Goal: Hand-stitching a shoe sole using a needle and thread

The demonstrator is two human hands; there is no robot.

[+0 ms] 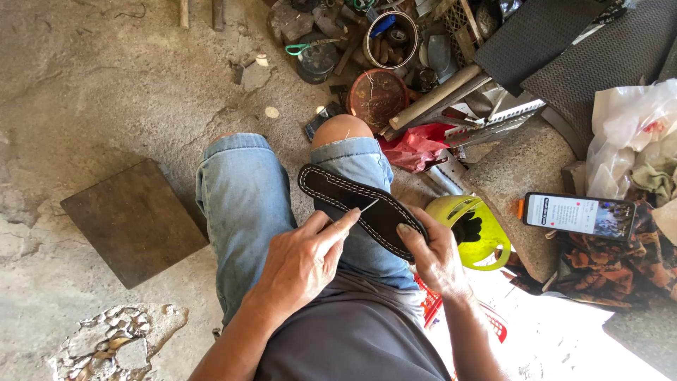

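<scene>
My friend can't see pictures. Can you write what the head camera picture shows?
Seen from above, a seated person in jeans rests a dark shoe sole with white edge stitching on one knee. The right hand steadies it while the left hand holds a thin needle to it. Tools clutter the concrete floor.

One head-worn camera looked steeply down from close above the lap (pixel 282 204); the floor (pixel 106 92) filled the frame's left; no second view existed.

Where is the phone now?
In the head view, the phone lies at the right, beside the white bags and right of the yellow jug.
</scene>
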